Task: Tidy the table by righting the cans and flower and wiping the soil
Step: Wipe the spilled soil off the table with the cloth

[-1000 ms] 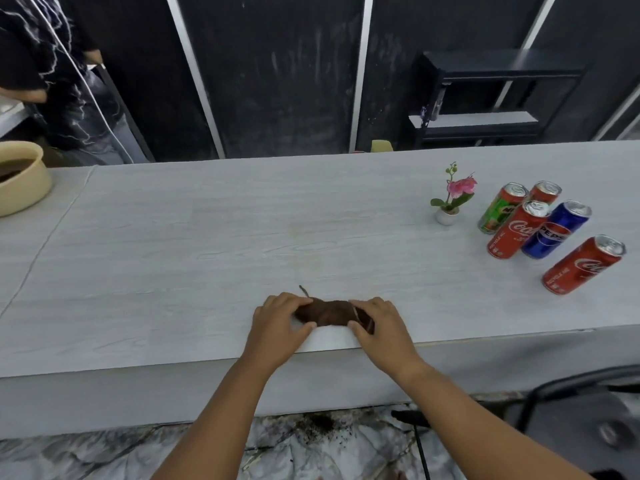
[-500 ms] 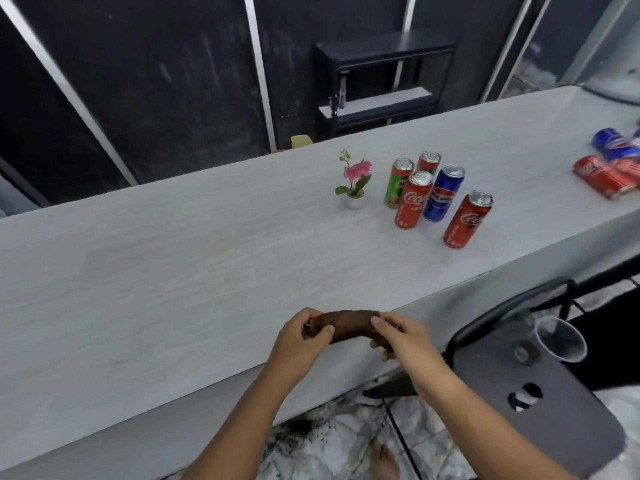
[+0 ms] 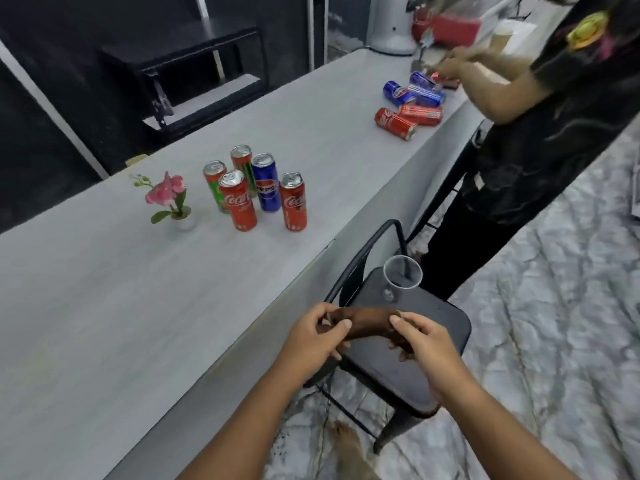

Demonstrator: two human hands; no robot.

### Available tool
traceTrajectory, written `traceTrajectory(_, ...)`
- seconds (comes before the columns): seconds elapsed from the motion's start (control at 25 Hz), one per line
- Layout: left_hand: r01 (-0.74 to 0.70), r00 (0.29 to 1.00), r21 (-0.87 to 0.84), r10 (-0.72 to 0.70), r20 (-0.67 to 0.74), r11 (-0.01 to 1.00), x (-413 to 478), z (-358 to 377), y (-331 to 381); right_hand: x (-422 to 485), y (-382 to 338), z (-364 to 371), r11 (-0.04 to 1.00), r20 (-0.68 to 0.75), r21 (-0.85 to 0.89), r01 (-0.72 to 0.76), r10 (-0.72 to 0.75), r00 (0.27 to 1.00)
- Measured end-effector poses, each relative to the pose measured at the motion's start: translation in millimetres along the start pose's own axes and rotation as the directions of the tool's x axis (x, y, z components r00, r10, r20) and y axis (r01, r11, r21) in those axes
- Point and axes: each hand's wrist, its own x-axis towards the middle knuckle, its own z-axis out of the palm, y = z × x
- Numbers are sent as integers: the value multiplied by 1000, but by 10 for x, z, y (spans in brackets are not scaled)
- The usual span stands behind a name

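A long pale wood-grain worktop (image 3: 104,306) is running diagonally through the room. Dark panelled walls (image 3: 69,46) with pale vertical strips are standing behind it. A black shelf unit (image 3: 194,71) is sitting against the wall. A black metal-framed chair (image 3: 408,348) is standing just beside the worktop's near edge. Grey marble-patterned flooring (image 3: 554,341) is lying underfoot. Even light is falling across the surfaces.
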Motion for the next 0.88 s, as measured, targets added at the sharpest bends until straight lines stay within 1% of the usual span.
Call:
traceTrajectory(0.12, 14, 997, 114, -23, 79, 993, 258, 363, -4, 42, 221, -342, 999, -72, 21, -23, 25, 997)
traceTrajectory(0.24, 66, 988, 253, -99, 121, 965, 484, 718, -175, 71, 551, -566, 994, -149, 23, -105, 107, 983)
traceTrajectory(0.32, 96, 978, 320, -149, 146, 943, 598, 909, -333, 90, 828, -628, 986, -183, -24, -165, 158, 970)
traceTrajectory(0.48, 117, 959, 457, -220, 179, 882, 776, 1128, -594, 165, 1245, -612, 962, -185, -92, -257, 237, 954)
traceTrajectory(0.56, 124, 959, 502, -233, 160, 856, 843, 1173, -687, 224, 1342, -591, 947, -190, -178, -269, 235, 953)
traceTrajectory(0.68, 144, 960, 553, -251, 123, 821, 850, 1169, -758, 249, 1358, -566, 909, -162, -292, -297, 259, 952)
traceTrajectory(0.76, 142, 964, 546, -241, 114, 826, 794, 1129, -743, 195, 1311, -583, 863, -187, -414, -289, 229, 955)
traceTrajectory(0.84, 114, 974, 510, -197, 112, 853, 689, 1053, -697, 117, 1249, -591, 808, -235, -539, -240, 129, 963)
traceTrajectory(0.88, 82, 981, 501, -158, 111, 862, 614, 998, -662, 76, 1197, -568, 807, -237, -555, -203, 81, 968)
